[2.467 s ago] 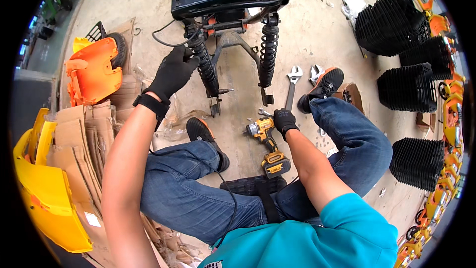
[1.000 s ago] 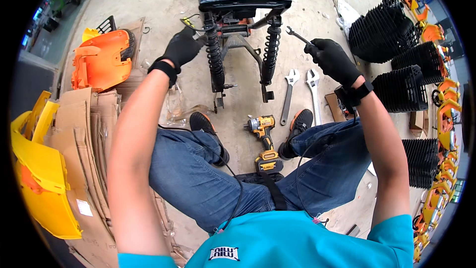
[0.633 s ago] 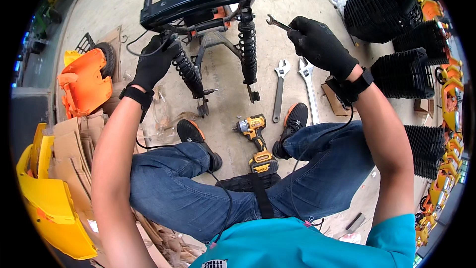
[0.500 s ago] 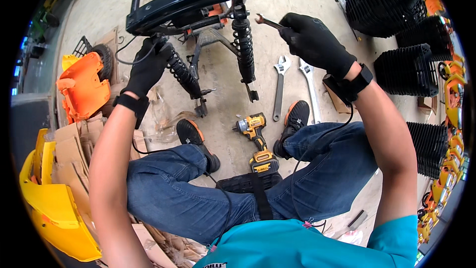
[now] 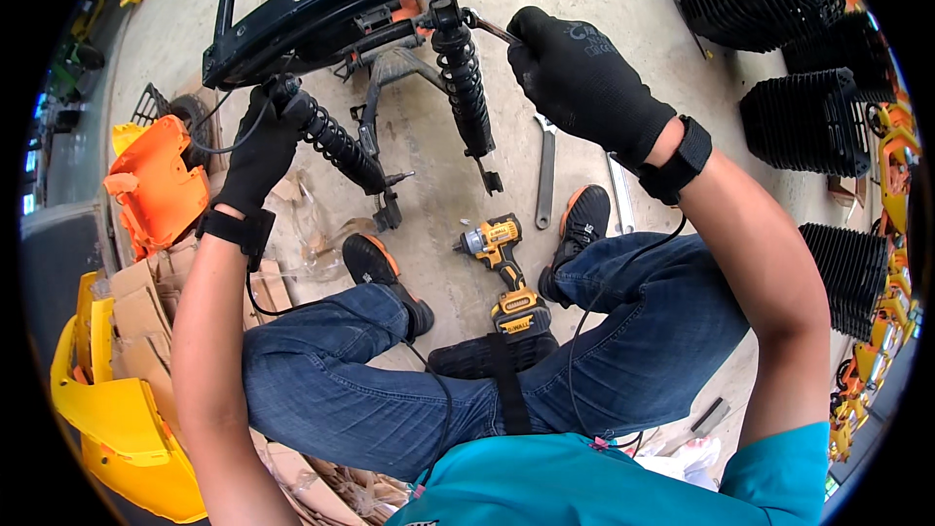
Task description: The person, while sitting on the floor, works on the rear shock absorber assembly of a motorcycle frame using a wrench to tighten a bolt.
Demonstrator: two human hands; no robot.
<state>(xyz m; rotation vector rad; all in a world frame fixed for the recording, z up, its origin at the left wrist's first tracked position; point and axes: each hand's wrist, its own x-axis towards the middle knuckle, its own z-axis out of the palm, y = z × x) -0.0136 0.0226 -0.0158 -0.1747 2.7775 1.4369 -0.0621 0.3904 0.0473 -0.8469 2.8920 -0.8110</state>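
Note:
My right hand (image 5: 589, 83), in a black glove, grips a wrench (image 5: 497, 31) whose far end meets the bolt at the top of the right shock absorber (image 5: 461, 78). My left hand (image 5: 255, 151), also gloved, is closed around the top end of the left shock absorber (image 5: 339, 143); some of its fingers are hidden. Both coil-sprung shocks hang from a black metal vehicle frame (image 5: 331, 15). Between my feet lies a yellow and black cordless impact wrench (image 5: 504, 263). Two adjustable wrenches, one dark-handled (image 5: 546, 175) and one silver (image 5: 620, 197), rest on the floor beneath my right arm.
Stacked black ribbed plastic parts (image 5: 804, 122) stand at the right, beside a row of yellow and orange parts (image 5: 881, 312). To the left are an orange plastic panel (image 5: 161, 185), a small wheel (image 5: 195, 115), flattened cardboard (image 5: 146, 331) and a yellow panel (image 5: 122, 424).
My right hand has moved the wrench left onto the bolt at the right shock's top. The frame appears further left and higher in view, with my left hand still at the left shock.

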